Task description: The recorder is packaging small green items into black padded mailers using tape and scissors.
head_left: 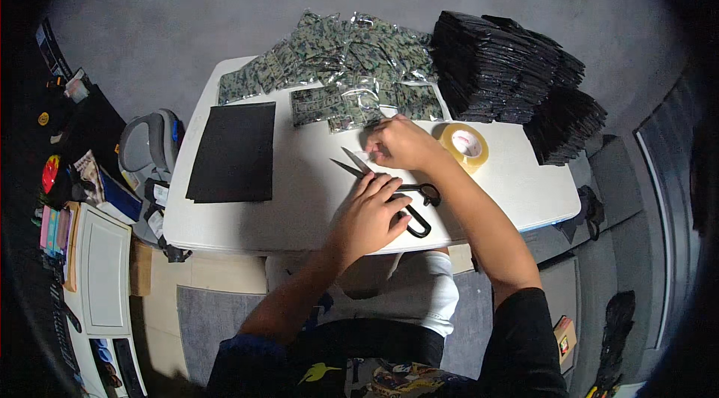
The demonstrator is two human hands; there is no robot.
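Note:
Black-handled scissors [417, 226] lie on the white table [314, 173] with their blades parted and pointing to the far left. Across their middle rests my left hand [369, 216], its fingers spread and flat, covering the pivot. Just beyond it, my right hand [404, 143] is closed in a pinch beside the blade tips; a small pale bit shows at its fingertips, too small to name. Near the right wrist is a roll of clear yellowish tape [452, 137]. Camouflage-patterned pieces in clear plastic packets [348, 102] lie beyond the right hand.
A flat stack of black sheets [234, 152] lies on the table's left. Tall piles of black plastic packets [494, 68] fill the far right corner, some reaching past the edge. A grey chair [150, 145] and a white cabinet [105, 271] stand left; a grey sofa [625, 211] is right.

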